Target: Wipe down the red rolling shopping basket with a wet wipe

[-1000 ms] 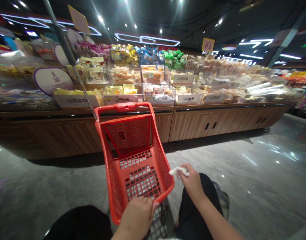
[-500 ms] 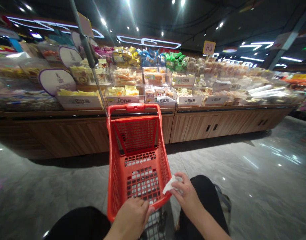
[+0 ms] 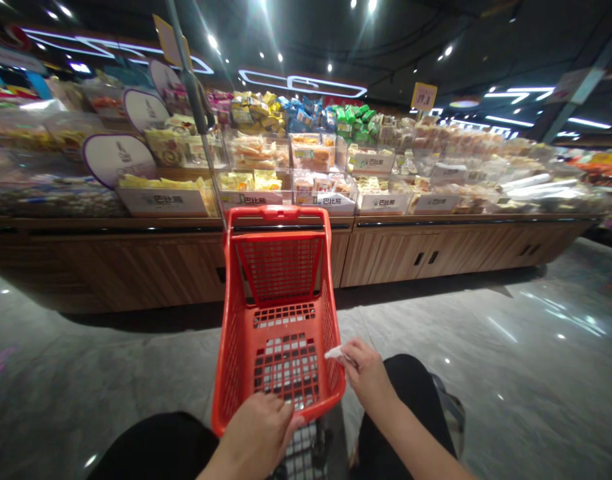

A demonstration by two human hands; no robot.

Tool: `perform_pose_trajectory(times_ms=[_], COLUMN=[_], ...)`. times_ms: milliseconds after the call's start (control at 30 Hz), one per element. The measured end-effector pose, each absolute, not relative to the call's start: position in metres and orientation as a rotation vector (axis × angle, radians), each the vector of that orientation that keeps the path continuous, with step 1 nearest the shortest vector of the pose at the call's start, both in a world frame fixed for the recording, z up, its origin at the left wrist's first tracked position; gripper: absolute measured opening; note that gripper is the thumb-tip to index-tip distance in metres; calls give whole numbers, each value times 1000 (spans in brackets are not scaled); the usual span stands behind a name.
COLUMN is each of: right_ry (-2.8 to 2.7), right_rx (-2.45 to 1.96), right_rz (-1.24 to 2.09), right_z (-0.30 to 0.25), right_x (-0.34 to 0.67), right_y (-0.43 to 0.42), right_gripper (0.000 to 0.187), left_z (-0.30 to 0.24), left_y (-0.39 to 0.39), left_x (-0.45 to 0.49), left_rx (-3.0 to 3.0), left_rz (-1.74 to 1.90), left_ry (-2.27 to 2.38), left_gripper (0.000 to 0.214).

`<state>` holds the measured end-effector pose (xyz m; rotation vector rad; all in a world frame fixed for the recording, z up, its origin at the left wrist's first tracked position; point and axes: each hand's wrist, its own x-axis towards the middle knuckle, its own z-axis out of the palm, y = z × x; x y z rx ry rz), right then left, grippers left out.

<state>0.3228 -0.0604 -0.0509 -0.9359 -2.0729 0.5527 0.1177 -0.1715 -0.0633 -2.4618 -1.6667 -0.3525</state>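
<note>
A red plastic shopping cart (image 3: 281, 321) stands in front of me, its basket holding nothing I can see. My left hand (image 3: 261, 423) is closed over the near rim of the basket. A white tissue (image 3: 335, 352) is pinched in my right hand (image 3: 363, 370), at the right rim of the basket near its front corner. The tissue lies against the rim, and part of it is hidden by my fingers.
Beyond the cart runs a wooden display counter (image 3: 393, 257) with bins of packaged snacks (image 3: 313, 152). A metal pole (image 3: 196, 107) rises at the cart's far left corner. My knees (image 3: 153, 443) flank the cart on the grey tiled floor (image 3: 476, 373).
My right hand has slid slightly up and away along the right rim with the tissue, which now looks more bunched. The cart's far end has shifted a little to the right in view.
</note>
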Motion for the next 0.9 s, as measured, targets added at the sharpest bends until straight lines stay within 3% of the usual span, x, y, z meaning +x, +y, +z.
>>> perform_pose_trajectory(times_ms=[133,400,633,900], right_ry=[-2114,-2015,-2183,-2080], right_rx=[-945,-996,-1021,-1073], right_rz=[638,502,679,589], right_z=[-55,-47,-48,-47], right_x=[329,307,326,305], right_y=[-72,-36,-62,-32], right_gripper=[18,18,15,17], left_z=[-64,-63,-62,-65], left_y=[-174,-170,-173,-174], left_x=[113,113,109,99], left_rx=[-2495,-2498,-2520,-2557], left_rz=[-328,-330,-299,-281], left_ry=[-1666,-1686,-1672,-1691], left_gripper=[28,28,27,28])
